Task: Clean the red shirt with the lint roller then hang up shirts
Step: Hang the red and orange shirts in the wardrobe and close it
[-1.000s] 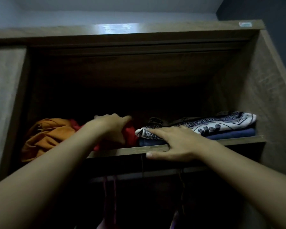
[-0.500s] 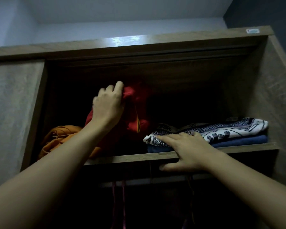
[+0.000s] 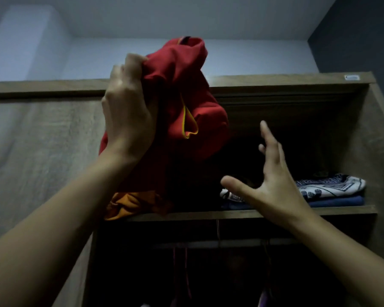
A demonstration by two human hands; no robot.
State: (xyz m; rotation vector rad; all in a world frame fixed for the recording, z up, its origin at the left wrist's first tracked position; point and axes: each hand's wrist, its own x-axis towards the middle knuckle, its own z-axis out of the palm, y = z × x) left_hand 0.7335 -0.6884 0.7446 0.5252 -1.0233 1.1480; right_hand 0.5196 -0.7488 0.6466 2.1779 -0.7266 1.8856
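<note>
red shirt (image 3: 186, 103) is held bunched in the left hand (image 3: 126, 111), high in front of the top edge of the wardrobe (image 3: 381, 151) and above the shelf (image 3: 319, 211). the fingers of that hand are curled tightly into the cloth near its upper part, and the rest of the shirt is seen hanging below the grip in loose folds. a thin yellow trim (image 3: 184, 120) is seen running along one edge of the fabric. the lowest part of the shirt is lost in shadow, so it cannot be told whether it touches anything on the shelf.

the right hand (image 3: 273, 182) is held open in front of the shelf opening, below and to the right of the shirt and apart from it. its fingers are straight and spread, the thumb is stretched out toward the left, and nothing is gripped.

an orange garment (image 3: 129, 204) is crumpled at the left end of the shelf, partly over its front edge. at the right end a patterned black-and-white cloth (image 3: 330, 187) is folded on top of a folded blue garment (image 3: 335, 201); the near end of this stack is partly hidden by the right hand. below the shelf a hanging rail (image 3: 231, 242) is faintly made out in the dark. a wood-grain door panel (image 3: 42, 151) is seen covering the left side of the wardrobe.
</note>
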